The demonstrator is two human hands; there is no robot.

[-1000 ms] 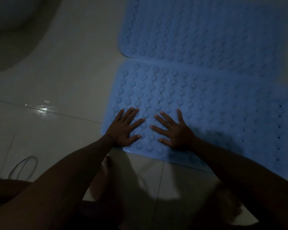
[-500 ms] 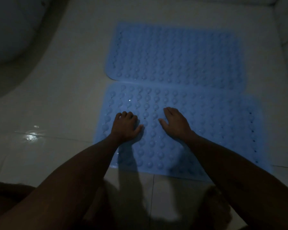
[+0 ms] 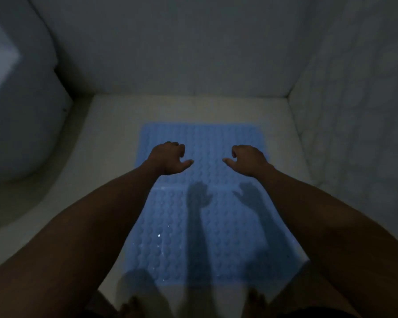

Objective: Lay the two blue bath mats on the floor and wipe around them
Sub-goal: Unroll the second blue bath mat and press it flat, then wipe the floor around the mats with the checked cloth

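Two blue studded bath mats lie flat on the pale floor, long edges touching. The far mat sits near the back wall; the near mat reaches toward my feet. My left hand and my right hand hover in the air above the far mat, apart from each other. Both hold nothing, with fingers loosely curled downward and thumbs pointing inward. Their shadows fall across the seam and the near mat.
A white toilet fills the left side. A plain wall closes the back and a tiled wall the right. Bare floor runs between the toilet and the mats. My feet show at the bottom edge.
Both hands have lifted off the near mat and now hang in the air over the far one. My head has risen, so both mats and the walls show.
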